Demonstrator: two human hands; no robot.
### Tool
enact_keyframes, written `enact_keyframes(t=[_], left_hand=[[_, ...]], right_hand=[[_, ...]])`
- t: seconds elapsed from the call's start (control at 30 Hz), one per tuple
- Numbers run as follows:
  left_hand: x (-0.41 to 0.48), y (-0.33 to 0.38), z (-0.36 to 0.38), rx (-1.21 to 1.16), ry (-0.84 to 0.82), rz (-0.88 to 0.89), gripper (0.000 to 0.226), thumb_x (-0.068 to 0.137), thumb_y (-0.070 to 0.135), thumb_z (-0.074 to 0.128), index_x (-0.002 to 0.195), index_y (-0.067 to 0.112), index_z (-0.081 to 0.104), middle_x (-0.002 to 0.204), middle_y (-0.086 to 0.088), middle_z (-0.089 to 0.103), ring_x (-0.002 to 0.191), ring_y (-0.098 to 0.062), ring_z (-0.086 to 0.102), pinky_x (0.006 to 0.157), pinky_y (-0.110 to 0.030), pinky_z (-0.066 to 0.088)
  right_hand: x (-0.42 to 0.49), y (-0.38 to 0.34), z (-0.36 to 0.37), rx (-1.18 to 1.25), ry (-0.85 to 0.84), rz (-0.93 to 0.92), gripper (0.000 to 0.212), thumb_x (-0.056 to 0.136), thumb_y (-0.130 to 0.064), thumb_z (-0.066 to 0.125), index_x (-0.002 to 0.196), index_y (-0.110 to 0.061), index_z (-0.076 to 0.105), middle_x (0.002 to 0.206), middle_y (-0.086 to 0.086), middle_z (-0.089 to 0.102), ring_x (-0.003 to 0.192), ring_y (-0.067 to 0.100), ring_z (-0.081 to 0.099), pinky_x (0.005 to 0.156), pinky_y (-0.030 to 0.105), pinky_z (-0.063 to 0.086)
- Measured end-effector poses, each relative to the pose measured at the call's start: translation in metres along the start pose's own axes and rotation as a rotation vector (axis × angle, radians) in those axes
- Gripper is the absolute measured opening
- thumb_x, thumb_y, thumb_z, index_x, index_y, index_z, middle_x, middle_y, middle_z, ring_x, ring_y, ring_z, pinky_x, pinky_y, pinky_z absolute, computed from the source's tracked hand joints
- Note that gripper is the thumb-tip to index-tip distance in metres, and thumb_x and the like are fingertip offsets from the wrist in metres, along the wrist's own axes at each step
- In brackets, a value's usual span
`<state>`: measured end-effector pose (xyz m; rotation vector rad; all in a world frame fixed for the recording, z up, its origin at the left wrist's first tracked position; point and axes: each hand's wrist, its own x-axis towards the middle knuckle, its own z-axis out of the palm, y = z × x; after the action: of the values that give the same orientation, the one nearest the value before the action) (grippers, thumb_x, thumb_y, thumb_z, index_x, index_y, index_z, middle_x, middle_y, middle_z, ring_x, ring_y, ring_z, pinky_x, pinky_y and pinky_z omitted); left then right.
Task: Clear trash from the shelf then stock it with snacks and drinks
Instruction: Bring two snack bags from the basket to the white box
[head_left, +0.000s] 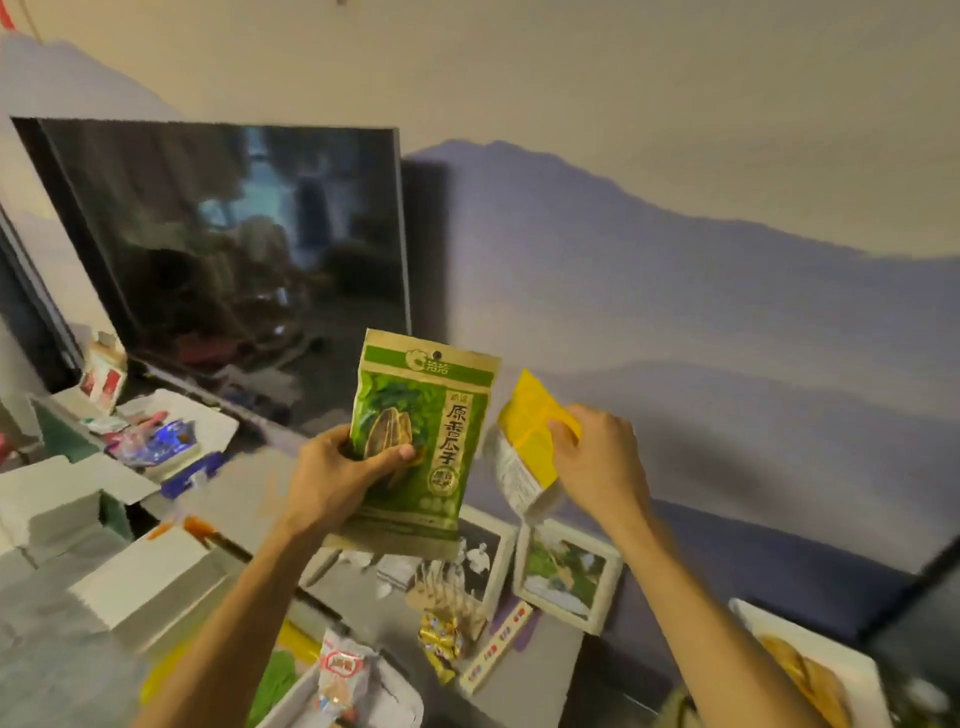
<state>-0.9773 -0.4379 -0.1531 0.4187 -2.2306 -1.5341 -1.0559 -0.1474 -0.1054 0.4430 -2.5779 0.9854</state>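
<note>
Nearest, a wrapped snack (340, 670) lies at the shelf's (249, 483) front edge. Above the shelf, the left hand (337, 475) clamps the green seed bag (423, 441), thumb across its lower front. The right hand (597, 462) pinches the smaller yellow packet (530, 431); both look light, crinkly and slippery, best gripped by their flat middles.

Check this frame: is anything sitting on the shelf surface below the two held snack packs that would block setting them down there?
Yes. Below the green seed bag in the left hand and the yellow pack in the right hand, the shelf holds two picture frames, gold-wrapped candies and a paper strip.
</note>
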Motion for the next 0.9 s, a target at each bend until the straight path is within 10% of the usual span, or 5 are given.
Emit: enact_keyframes(t=[0.43, 0.7, 0.9], left_hand=[[-0.072, 0.058, 0.265, -0.239, -0.614, 0.047, 0.054, 0.071, 0.041, 0.093, 0.113, 0.013, 0.075, 0.099, 0.001, 0.083, 0.091, -0.019, 0.08, 0.074, -0.029, 0.065], [-0.123, 0.081, 0.388, -0.225, -0.715, 0.0, 0.053, 0.069, 0.043, 0.094, 0.111, 0.018, 0.074, 0.098, 0.005, 0.082, 0.087, -0.014, 0.08, 0.068, -0.021, 0.062], [-0.148, 0.069, 0.47, -0.17, -0.675, -0.131, 0.058, 0.067, 0.048, 0.094, 0.112, 0.016, 0.075, 0.1, 0.0, 0.083, 0.091, -0.021, 0.08, 0.089, -0.047, 0.064]], right_hand=[[-0.136, 0.167, -0.168, -0.337, 0.249, 0.458, 0.019, 0.104, -0.022, 0.056, 0.098, -0.007, 0.067, 0.102, 0.019, 0.072, 0.103, 0.046, 0.06, 0.08, 0.046, 0.044], [-0.186, 0.259, -0.234, -0.371, 0.304, 0.584, 0.024, 0.107, -0.024, 0.052, 0.102, -0.006, 0.068, 0.104, 0.016, 0.072, 0.102, 0.041, 0.058, 0.08, 0.046, 0.048], [-0.18, 0.34, -0.244, -0.333, 0.244, 0.61, 0.028, 0.109, -0.028, 0.047, 0.102, -0.008, 0.066, 0.104, 0.013, 0.072, 0.102, 0.038, 0.059, 0.073, 0.042, 0.044]])
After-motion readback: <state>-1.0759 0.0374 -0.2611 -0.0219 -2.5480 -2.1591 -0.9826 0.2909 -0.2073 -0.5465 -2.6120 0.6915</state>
